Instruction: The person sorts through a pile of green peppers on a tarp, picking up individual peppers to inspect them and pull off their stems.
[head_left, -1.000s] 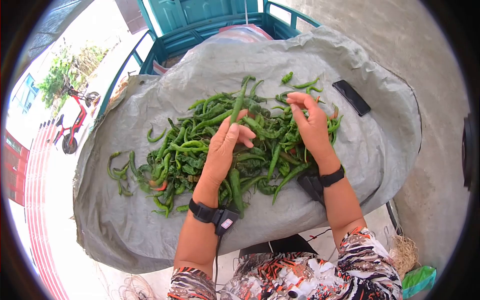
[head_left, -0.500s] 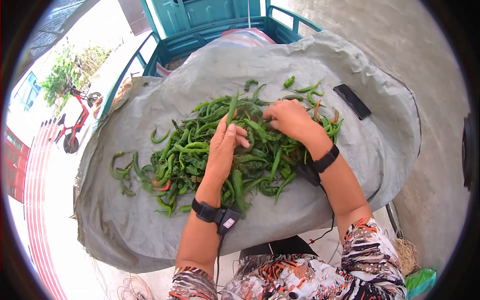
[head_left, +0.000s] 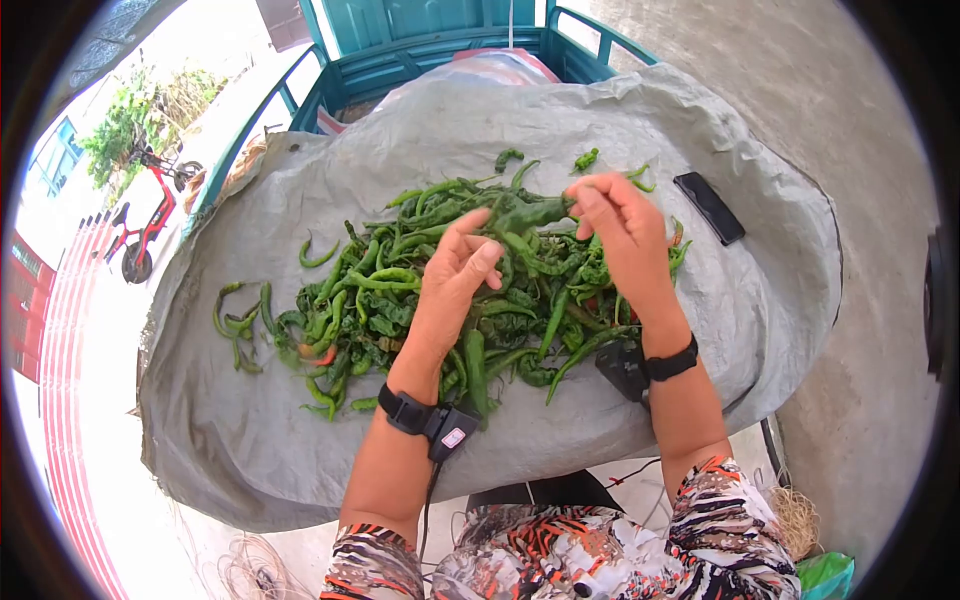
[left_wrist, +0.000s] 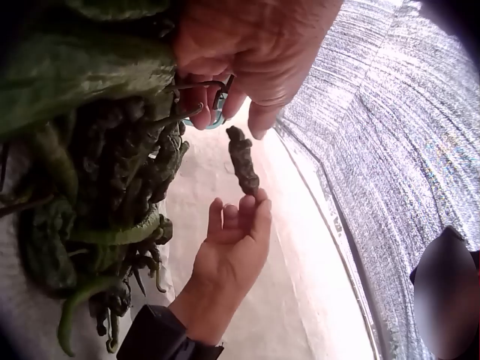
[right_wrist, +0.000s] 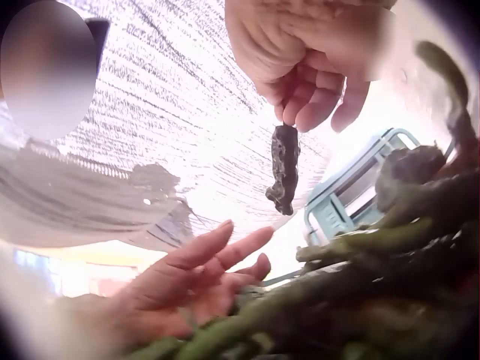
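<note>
Head view: right hand [head_left: 625, 235] pinches green pepper [head_left: 530, 214].

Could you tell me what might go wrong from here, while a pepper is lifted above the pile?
The right hand pinches one green pepper by its end only, so it may slip back into the pepper pile and get lost among the others. The left hand is open beneath it and holds nothing, so a catch is not sure. The black phone lies on the sloping grey tarp near stray peppers; a sweeping hand might knock it off.
</note>
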